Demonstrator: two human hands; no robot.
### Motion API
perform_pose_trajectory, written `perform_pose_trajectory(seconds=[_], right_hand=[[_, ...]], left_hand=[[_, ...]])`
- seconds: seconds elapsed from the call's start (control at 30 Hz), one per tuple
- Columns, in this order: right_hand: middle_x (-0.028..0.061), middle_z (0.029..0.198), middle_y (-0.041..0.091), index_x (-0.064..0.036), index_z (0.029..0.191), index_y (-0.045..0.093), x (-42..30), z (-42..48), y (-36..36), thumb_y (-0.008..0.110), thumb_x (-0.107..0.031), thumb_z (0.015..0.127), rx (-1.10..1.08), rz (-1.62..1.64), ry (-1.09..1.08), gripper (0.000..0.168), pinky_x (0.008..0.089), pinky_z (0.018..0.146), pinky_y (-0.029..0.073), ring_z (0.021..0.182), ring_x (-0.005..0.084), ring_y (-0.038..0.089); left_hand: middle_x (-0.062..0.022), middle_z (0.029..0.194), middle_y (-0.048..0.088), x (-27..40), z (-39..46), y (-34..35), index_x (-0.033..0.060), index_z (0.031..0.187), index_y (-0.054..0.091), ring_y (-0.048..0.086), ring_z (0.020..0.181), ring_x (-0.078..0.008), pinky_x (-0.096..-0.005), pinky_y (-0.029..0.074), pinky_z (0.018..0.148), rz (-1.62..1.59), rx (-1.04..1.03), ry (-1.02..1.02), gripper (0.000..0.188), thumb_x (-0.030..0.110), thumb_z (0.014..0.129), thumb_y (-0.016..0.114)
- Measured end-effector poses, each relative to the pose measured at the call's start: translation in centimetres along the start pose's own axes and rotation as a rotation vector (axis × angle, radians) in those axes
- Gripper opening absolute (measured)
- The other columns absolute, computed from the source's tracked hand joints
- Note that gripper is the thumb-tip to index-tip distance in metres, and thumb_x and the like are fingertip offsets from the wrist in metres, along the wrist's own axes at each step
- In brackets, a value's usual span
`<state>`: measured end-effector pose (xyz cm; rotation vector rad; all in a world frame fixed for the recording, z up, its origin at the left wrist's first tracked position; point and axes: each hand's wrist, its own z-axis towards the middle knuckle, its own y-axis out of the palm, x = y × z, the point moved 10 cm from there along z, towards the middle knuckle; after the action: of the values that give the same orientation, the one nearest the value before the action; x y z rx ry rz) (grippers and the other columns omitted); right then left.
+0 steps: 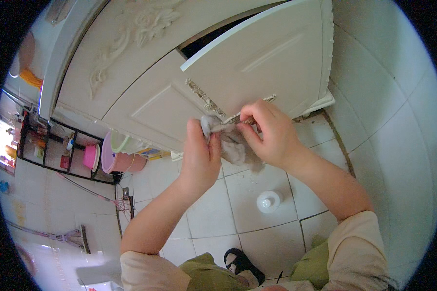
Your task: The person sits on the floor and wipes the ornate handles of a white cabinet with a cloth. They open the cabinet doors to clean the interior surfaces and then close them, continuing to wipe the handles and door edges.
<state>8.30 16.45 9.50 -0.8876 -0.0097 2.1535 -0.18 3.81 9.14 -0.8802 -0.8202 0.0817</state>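
Observation:
My left hand (pixel 203 152) grips a greyish-white cloth (pixel 235 147) at its left end, in front of the white cabinet doors. The cloth hangs down between both hands. With thumb and fingers, my right hand (pixel 267 132) pinches near the cloth's upper right part, beside an ornate metal door handle (pixel 236 119) that it partly hides; whether it grips the handle as well, I cannot tell. Another ornate handle (pixel 205 97) lies just up and left, on the neighbouring door edge. The right cabinet door (pixel 262 62) stands ajar, with a dark gap along its top.
A white round lidded object (pixel 268 202) stands on the tiled floor below my hands. Pink buckets (pixel 125 162) and a black shelf (pixel 82 168) are at the left. A mop (pixel 67 236) leans there too. A tiled wall (pixel 382 109) bounds the right side.

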Motion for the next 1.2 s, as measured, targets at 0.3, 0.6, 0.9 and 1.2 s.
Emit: perform_pose_trajectory(seconds=[0.3,0.6,0.9,1.2], right_hand=[[0.0104,0.082,0.056,-0.007,0.092,0.049,0.4,-0.2,0.7,0.062,-0.009,0.078,-0.006,0.002,-0.029,0.019,0.0417,0.064,0.044,0.074,0.0318,0.056],[0.0104,0.082,0.056,-0.007,0.092,0.049,-0.1,-0.1,0.3,0.062,-0.010,0.078,-0.004,0.019,-0.034,0.019,0.0418,0.066,0.043,0.075,0.0321,0.055],[0.0102,0.081,0.056,-0.007,0.092,0.049,0.5,-0.2,0.3,0.061,-0.010,0.079,-0.009,-0.003,-0.039,0.019,0.0424,0.067,0.043,0.076,0.0323,0.055],[0.0098,0.083,0.057,-0.007,0.094,0.049,0.7,-0.2,0.6,0.061,-0.009,0.079,-0.037,0.051,-0.014,0.019,0.0425,0.068,0.043,0.077,0.0320,0.056]], left_hand=[[-0.0071,0.088,0.055,-3.3,-0.3,2.0,0.0015,0.100,0.049,0.054,0.079,-0.0178,-0.0318,0.046,0.071,-0.753,0.066,-0.573,0.013,0.012,0.091,0.046],[-0.0077,0.088,0.052,0.9,0.3,-0.4,-0.0019,0.106,0.041,0.049,0.076,-0.0154,-0.0304,0.044,0.069,0.138,0.071,0.224,0.017,0.007,0.092,0.045],[-0.0062,0.093,0.055,-4.2,-1.5,3.7,0.0040,0.100,0.053,0.055,0.087,-0.0185,-0.0356,0.047,0.078,-1.101,0.107,-0.855,0.018,0.015,0.091,0.042],[-0.0119,0.126,0.049,-5.0,-9.0,-3.5,0.0046,0.128,0.040,0.048,0.117,-0.0249,-0.0407,0.039,0.098,-0.603,0.413,0.022,0.037,0.021,0.095,0.046]])
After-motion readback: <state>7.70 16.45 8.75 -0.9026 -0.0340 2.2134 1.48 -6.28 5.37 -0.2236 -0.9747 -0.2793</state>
